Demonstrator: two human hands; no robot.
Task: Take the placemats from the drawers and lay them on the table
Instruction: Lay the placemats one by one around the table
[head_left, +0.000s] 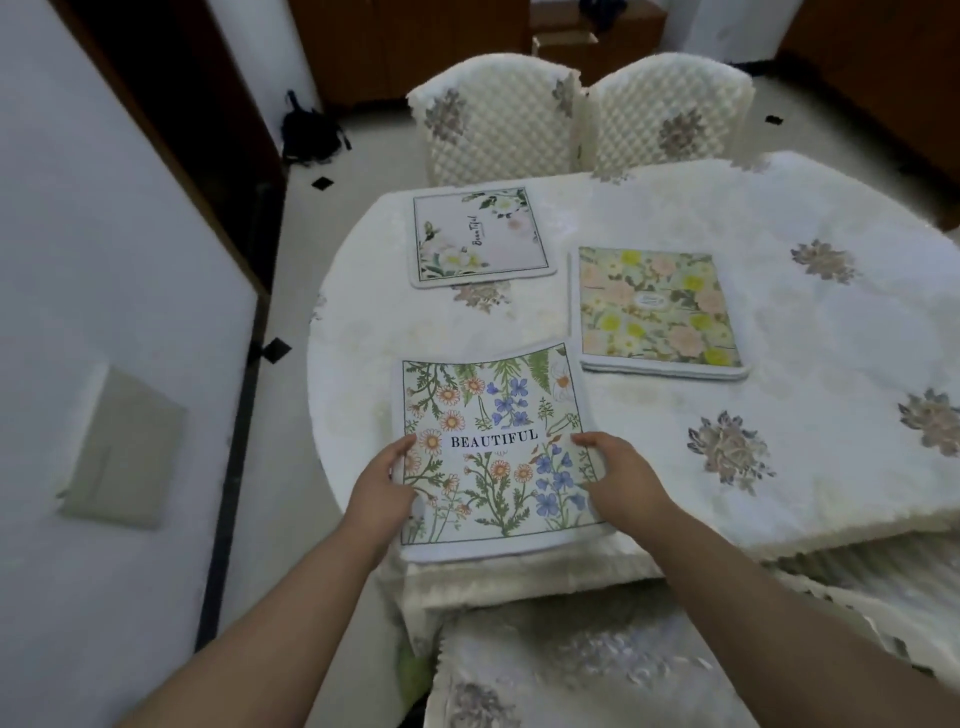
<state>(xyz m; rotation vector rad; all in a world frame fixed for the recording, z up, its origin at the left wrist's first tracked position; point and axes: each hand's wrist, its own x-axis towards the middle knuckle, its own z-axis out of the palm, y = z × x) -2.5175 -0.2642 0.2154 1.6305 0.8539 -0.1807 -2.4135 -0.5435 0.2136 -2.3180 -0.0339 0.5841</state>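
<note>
A placemat with the word BEAUTIFUL (493, 447) is held at the near edge of the tabletop (779, 364), low in the frame, gripped at its sides by the left hand (382, 486) and the right hand (621, 475). Two more placemats, a pale one (480, 236) and a flowered one (657, 312), are laid higher, near two chairs (576, 119).

My left hand (382, 486) and right hand (621, 475) grip the side edges of the "BEAUTIFUL" placemat (493, 452) at the near edge of the tabletop (779, 364); its far end seems slightly lifted. Beyond lie a pale floral placemat (480, 236) and a yellow-pink one (657, 309), apart.
</note>
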